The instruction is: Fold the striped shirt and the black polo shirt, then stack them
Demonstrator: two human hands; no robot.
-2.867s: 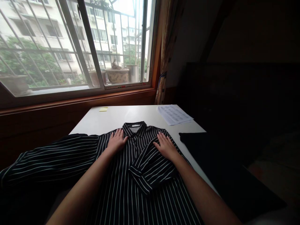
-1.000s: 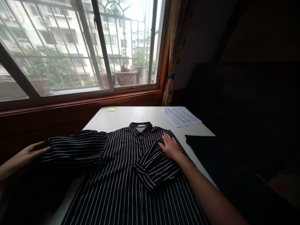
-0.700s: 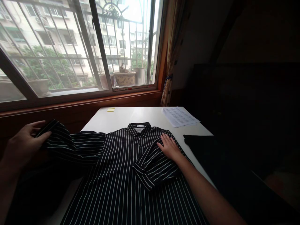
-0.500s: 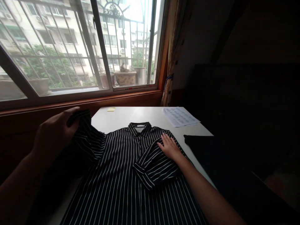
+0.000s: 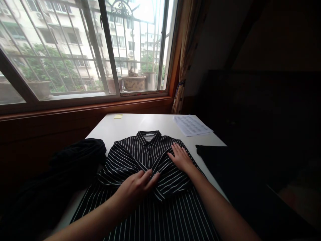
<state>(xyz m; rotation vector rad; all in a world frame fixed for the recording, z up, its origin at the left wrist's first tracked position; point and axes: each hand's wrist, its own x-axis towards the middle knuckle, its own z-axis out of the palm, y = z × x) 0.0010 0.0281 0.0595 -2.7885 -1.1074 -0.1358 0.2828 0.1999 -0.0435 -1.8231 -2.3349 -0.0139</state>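
On the striped shirt (image 5: pixel 168 214), the left hand (image 5: pixel 137 185) is pinching a sleeve (image 5: pixel 120 164). The right hand (image 5: pixel 182 158) is lying spread.

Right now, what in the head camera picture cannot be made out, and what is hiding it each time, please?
Head view, all items:
Sleeve at the left: its cuff end, covered by the left grip.
Striped shirt: its hem, cut off by the bottom edge.
Papers: their print, too small and blurred to read.
Collar label: any wording, too small.
Dark cloth at the left: its full shape, lost in shadow.
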